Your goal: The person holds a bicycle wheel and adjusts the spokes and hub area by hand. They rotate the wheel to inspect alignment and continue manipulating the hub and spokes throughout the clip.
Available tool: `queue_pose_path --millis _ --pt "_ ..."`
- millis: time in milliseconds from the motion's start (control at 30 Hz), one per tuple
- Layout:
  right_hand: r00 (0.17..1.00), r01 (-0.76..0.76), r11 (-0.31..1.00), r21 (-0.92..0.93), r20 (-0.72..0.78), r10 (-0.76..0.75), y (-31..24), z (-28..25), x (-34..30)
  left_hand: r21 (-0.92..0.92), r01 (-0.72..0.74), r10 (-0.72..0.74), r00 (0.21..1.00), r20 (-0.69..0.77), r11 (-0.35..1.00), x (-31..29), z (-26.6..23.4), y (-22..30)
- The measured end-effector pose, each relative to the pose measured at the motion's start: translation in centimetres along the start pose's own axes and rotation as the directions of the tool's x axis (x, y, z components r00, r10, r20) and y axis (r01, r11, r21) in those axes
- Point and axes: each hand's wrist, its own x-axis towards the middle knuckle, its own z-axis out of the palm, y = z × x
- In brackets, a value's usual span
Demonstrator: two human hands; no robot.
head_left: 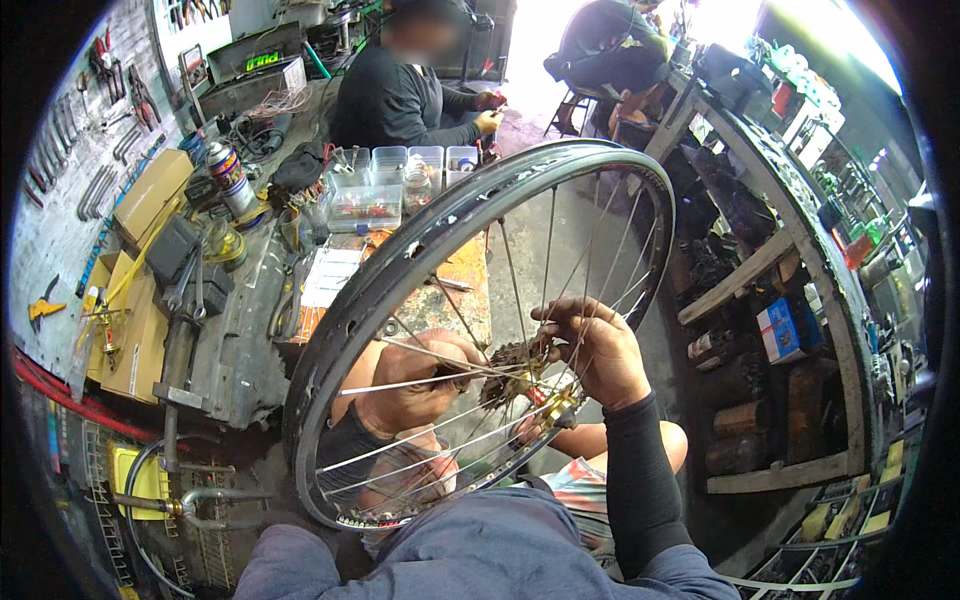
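A black bicycle wheel [428, 228] with scuffed rim stands tilted in front of my body. Its thin spokes run to a hub with rusty-brown sprockets [508, 368] and a gold-coloured flange [563, 408]. My left hand [418, 385] is closed beside the hub, seen through the spokes; what its fingertips pinch is hard to make out. My right hand [605, 352], below a black sleeve, has its fingers curled round spokes at the right edge of the sprockets. Its thumb is close to the sprocket teeth.
At left a workbench [240, 330] holds a spray can [228, 175], clear plastic bins [365, 208] and wrenches [198, 290]; pliers [144, 100] hang on the wall. Another person [395, 95] sits beyond the bench. A wooden shelf [850, 370] with parts stands at right.
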Motion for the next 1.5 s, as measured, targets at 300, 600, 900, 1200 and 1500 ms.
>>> queue_pose_path --millis 300,600,900,1200,1500 --pt "0.997 -0.070 0.989 -0.130 -0.024 0.068 -0.2 2.0 0.5 -0.485 0.414 -0.457 0.889 0.032 0.770 1.9 -0.4 -3.1" --pt "0.993 -0.116 0.992 -0.048 -0.007 0.116 0.2 1.4 2.0 -0.423 0.566 -0.488 0.824 0.287 0.707 6.3 -1.6 -4.8" --pt "0.992 -0.122 0.992 -0.022 0.009 0.122 0.4 1.1 2.0 -0.502 0.654 -0.582 0.748 0.319 0.566 8.1 0.6 -5.8" --pt "0.995 -0.097 0.995 -0.011 0.022 0.097 1.0 -0.2 1.9 -0.716 0.590 -0.448 0.791 0.417 0.374 8.2 0.2 -5.2" --pt "0.997 -0.081 0.996 0.036 0.020 0.080 0.5 0.0 1.0 -0.622 0.576 -0.400 0.817 0.416 0.530 8.8 2.1 -6.4"
